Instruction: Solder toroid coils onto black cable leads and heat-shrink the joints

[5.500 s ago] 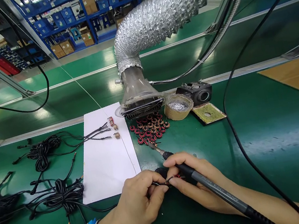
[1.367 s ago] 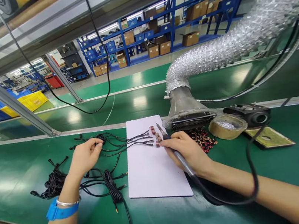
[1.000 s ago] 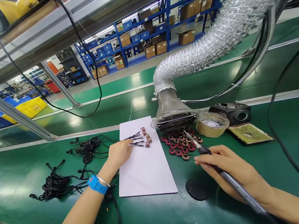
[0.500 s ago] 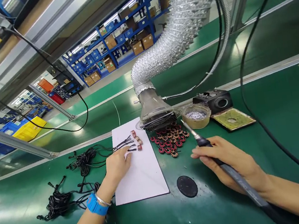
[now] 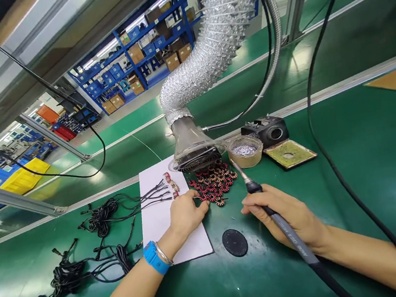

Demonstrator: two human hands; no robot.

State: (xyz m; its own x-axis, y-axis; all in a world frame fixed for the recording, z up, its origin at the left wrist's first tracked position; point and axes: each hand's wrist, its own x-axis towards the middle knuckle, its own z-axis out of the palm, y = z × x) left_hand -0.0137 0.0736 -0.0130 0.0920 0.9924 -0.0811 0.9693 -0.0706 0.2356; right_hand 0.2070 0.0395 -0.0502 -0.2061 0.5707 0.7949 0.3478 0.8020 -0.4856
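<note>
My left hand (image 5: 187, 214) lies over the right edge of a white sheet (image 5: 153, 224), its fingertips touching the near edge of a pile of red-and-copper toroid coils (image 5: 210, 184). I cannot tell whether those fingers pinch a coil. Several black wires with small copper coils at their ends (image 5: 156, 194) lie on the sheet, beyond that hand. My right hand (image 5: 281, 210) is shut around a soldering iron (image 5: 297, 245), whose metal tip (image 5: 237, 168) points up and left, apart from the pile.
Bundled black cables (image 5: 100, 217) lie left of the sheet. A round black pad (image 5: 235, 242) sits near my right hand. A fume extractor hood (image 5: 194, 149) with silver ducting (image 5: 210, 32) stands behind the coils, beside a solder tin (image 5: 245, 154) and a yellowish cleaning pad (image 5: 290, 153).
My left hand has moved right from the wired coils to the coil pile. My right hand keeps the soldering iron, and the whole view has tilted as my head turned.
</note>
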